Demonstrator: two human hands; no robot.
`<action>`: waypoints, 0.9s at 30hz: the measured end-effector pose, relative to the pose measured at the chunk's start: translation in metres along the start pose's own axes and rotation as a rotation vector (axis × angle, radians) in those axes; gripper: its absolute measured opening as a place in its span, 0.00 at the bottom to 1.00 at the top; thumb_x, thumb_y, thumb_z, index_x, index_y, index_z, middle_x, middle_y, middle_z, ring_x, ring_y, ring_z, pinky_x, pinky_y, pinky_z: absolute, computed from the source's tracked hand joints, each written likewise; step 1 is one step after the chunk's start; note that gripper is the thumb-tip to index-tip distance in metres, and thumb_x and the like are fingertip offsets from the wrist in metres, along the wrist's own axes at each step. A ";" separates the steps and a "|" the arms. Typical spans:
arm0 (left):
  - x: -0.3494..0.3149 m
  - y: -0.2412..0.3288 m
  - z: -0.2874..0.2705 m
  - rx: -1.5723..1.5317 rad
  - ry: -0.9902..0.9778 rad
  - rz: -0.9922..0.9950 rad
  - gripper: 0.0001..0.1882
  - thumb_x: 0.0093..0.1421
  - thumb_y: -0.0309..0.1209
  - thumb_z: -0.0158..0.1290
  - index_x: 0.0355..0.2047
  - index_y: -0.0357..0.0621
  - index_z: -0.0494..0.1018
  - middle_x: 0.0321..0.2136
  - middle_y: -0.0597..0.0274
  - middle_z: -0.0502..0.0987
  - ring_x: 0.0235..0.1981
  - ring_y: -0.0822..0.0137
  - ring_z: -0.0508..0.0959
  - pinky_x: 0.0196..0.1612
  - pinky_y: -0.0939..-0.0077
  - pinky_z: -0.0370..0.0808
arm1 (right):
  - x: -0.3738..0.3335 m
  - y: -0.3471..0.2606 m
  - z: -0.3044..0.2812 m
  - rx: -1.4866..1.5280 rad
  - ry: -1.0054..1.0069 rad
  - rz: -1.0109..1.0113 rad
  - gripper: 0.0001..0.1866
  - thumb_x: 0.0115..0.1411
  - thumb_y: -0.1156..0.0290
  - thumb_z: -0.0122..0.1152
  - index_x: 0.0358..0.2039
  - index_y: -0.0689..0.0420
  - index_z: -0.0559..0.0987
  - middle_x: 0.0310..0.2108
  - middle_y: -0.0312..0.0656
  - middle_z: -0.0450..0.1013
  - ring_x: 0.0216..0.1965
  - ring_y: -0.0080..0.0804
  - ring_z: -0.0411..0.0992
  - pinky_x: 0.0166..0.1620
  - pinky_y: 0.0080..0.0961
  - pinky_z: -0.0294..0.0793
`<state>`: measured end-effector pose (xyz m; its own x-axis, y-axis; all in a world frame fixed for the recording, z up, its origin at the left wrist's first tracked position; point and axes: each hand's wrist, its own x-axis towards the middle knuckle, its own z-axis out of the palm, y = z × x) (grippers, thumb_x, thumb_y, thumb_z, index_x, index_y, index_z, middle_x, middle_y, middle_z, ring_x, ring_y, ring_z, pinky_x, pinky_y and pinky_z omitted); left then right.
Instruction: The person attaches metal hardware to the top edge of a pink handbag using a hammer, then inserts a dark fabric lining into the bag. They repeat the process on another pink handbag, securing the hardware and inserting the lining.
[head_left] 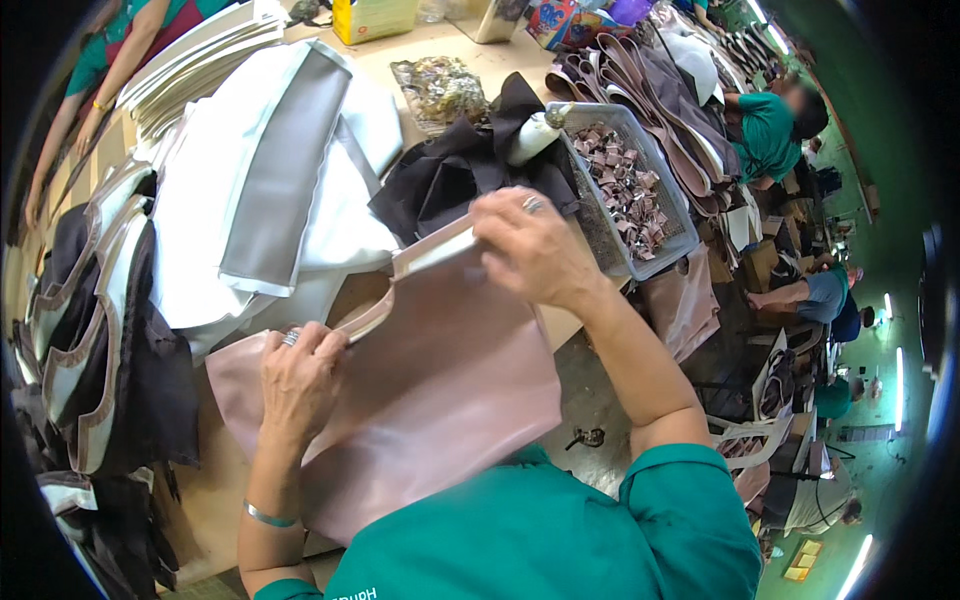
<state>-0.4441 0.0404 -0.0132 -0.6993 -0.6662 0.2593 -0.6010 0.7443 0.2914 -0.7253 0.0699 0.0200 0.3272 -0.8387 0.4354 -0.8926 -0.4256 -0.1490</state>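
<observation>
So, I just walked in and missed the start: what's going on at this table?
A person in a green shirt is handling a smooth pink piece. The left hand and right hand both hold its upper edge, with a curved cut in the edge between them. Beyond the piece lies crumpled dark cloth, with a grey panel on white material to the left. Past the right hand sits a tray of small pinkish pieces.

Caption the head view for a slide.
Left hand and right hand hold a pink panel by its edge near a tray of small pieces.
</observation>
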 end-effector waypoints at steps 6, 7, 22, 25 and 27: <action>-0.007 -0.007 -0.001 0.181 -0.016 -0.085 0.08 0.48 0.32 0.53 0.27 0.43 0.68 0.22 0.60 0.69 0.28 0.59 0.70 0.39 0.65 0.61 | -0.094 0.137 -0.033 -0.243 -0.099 0.756 0.15 0.48 0.73 0.53 0.39 0.58 0.72 0.37 0.49 0.70 0.41 0.46 0.68 0.46 0.36 0.65; -0.012 -0.013 -0.003 0.213 -0.023 -0.098 0.09 0.48 0.33 0.53 0.27 0.42 0.68 0.22 0.60 0.69 0.30 0.59 0.70 0.41 0.65 0.61 | -0.105 0.144 -0.035 -0.356 -0.248 0.866 0.16 0.48 0.71 0.54 0.41 0.56 0.73 0.36 0.50 0.71 0.40 0.47 0.68 0.46 0.37 0.65; -0.059 -0.076 -0.055 -0.030 -0.303 -0.440 0.15 0.38 0.25 0.56 0.28 0.37 0.66 0.25 0.51 0.71 0.30 0.51 0.71 0.34 0.65 0.67 | -0.129 0.195 -0.007 -0.203 -0.155 0.857 0.10 0.48 0.70 0.55 0.32 0.59 0.73 0.32 0.48 0.72 0.35 0.44 0.70 0.38 0.36 0.67; -0.069 -0.080 -0.047 -0.015 -0.267 -0.476 0.12 0.39 0.22 0.53 0.27 0.38 0.66 0.24 0.52 0.70 0.30 0.51 0.69 0.34 0.64 0.65 | -0.140 0.204 -0.018 -0.097 0.298 0.824 0.07 0.50 0.72 0.55 0.30 0.60 0.72 0.28 0.44 0.72 0.29 0.37 0.72 0.33 0.30 0.69; -0.072 -0.074 -0.048 0.009 -0.230 -0.421 0.12 0.38 0.22 0.52 0.27 0.38 0.66 0.24 0.53 0.69 0.30 0.52 0.68 0.34 0.66 0.64 | -0.138 0.201 -0.025 0.274 0.582 0.941 0.06 0.51 0.73 0.54 0.30 0.60 0.71 0.26 0.41 0.71 0.28 0.34 0.72 0.31 0.27 0.70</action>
<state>-0.3307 0.0314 -0.0088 -0.4610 -0.8827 -0.0908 -0.8533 0.4128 0.3187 -0.9581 0.1089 -0.0477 -0.6939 -0.6097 0.3830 -0.5862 0.1695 -0.7922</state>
